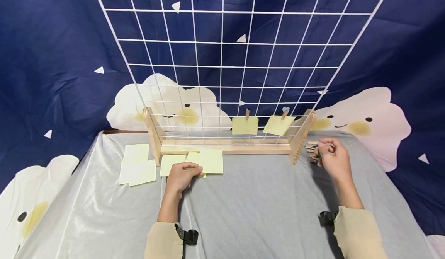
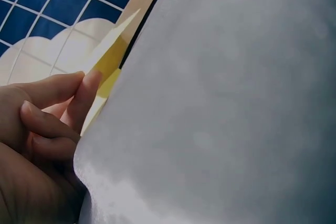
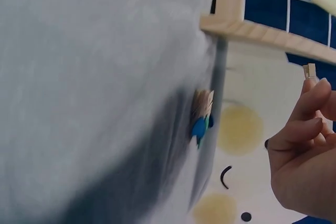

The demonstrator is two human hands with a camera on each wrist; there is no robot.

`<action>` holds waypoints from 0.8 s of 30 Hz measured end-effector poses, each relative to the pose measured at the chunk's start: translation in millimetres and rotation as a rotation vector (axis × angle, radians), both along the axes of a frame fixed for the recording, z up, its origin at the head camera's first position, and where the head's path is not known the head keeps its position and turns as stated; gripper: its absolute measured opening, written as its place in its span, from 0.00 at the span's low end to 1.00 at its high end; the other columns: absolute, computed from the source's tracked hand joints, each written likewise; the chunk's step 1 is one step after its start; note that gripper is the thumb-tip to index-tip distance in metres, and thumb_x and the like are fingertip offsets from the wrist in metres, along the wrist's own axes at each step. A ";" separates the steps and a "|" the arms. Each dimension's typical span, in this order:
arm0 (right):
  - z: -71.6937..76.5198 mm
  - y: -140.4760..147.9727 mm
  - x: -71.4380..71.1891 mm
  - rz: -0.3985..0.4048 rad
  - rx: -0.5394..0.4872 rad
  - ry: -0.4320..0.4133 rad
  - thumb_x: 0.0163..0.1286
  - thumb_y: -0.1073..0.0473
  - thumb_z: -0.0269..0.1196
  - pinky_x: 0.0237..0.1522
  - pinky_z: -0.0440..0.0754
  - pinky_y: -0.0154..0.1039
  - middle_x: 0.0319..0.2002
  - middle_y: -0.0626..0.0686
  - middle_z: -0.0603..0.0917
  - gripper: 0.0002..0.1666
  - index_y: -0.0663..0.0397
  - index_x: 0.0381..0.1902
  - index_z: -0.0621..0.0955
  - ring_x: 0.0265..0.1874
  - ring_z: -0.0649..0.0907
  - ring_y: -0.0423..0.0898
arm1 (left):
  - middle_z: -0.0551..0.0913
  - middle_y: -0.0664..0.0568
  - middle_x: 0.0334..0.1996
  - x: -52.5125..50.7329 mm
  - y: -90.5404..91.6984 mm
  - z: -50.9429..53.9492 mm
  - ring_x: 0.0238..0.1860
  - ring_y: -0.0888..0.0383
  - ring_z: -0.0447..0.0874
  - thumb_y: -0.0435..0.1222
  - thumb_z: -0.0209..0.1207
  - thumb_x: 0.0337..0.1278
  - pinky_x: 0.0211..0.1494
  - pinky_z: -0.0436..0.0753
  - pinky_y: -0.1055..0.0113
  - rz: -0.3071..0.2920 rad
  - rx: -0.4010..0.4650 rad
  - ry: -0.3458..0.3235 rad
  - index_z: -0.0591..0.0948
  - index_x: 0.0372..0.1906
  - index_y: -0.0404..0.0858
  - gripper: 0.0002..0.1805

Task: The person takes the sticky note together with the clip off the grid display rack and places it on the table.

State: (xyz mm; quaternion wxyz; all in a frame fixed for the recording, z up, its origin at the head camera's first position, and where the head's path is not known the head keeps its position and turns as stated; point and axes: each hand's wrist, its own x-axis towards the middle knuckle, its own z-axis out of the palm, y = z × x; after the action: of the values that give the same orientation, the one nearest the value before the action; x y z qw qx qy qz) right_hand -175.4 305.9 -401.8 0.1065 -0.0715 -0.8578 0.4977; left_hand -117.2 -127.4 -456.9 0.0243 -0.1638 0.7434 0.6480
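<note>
At the front of the wooden base, my left hand (image 1: 180,177) pinches a yellow sticky note (image 1: 211,161) by its edge between thumb and finger. The left wrist view shows that note (image 2: 113,45) tilted up off the table. Other notes (image 1: 170,164) lie just beneath and beside it. Over to the right, beyond the stand's end, my right hand (image 1: 335,158) is raised above a small group of clothespins (image 1: 311,147). Between its fingertips it holds a small wooden clothespin (image 3: 310,71), mostly covered by the fingers.
A white wire grid (image 1: 222,65) stands in a wooden frame (image 1: 226,149). Two yellow notes (image 1: 245,126) hang on its lower right, each under a clothespin (image 1: 247,114). Several more notes (image 1: 142,172) lie left of the frame on the grey cloth (image 1: 243,212).
</note>
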 end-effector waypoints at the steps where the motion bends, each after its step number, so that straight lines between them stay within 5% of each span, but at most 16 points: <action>1: -0.8 2.7 0.0 0.001 0.006 -0.015 0.79 0.57 0.53 0.22 0.81 0.32 0.25 0.41 0.83 0.16 0.64 0.56 0.72 0.14 0.79 0.42 | 0.89 0.48 0.25 -0.1 0.2 0.3 0.13 0.64 0.66 0.32 0.70 0.55 0.16 0.64 0.73 -0.004 -0.005 0.000 0.90 0.36 0.34 0.05; 8: -7.1 17.6 -1.7 -0.021 0.039 -0.077 0.79 0.56 0.52 0.23 0.82 0.33 0.26 0.42 0.84 0.20 0.67 0.59 0.71 0.15 0.79 0.41 | 0.89 0.48 0.25 -2.8 2.5 0.3 0.12 0.66 0.63 0.32 0.69 0.56 0.16 0.64 0.73 -0.027 -0.058 -0.002 0.89 0.34 0.35 0.04; 15: -15.7 25.3 -2.9 -0.004 0.089 -0.128 0.81 0.55 0.48 0.25 0.83 0.37 0.32 0.54 0.84 0.22 0.68 0.60 0.70 0.18 0.80 0.42 | 0.89 0.48 0.23 -4.4 3.9 0.0 0.10 0.66 0.63 0.32 0.69 0.56 0.15 0.64 0.73 -0.028 -0.095 -0.005 0.89 0.31 0.35 0.03; 24: -25.1 37.1 -3.9 0.034 0.128 -0.196 0.81 0.56 0.48 0.20 0.76 0.39 0.31 0.52 0.85 0.20 0.69 0.59 0.69 0.17 0.80 0.43 | 0.88 0.51 0.22 -1.8 4.6 0.8 0.11 0.65 0.65 0.35 0.70 0.55 0.16 0.65 0.73 -0.036 -0.194 -0.016 0.89 0.28 0.38 0.04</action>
State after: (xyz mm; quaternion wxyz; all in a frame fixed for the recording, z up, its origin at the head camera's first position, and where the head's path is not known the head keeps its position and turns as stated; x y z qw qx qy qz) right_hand -179.3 343.0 -427.0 0.0182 -0.0983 -0.8953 0.4341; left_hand -119.0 -122.8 -456.1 0.0258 -0.1569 0.8054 0.5710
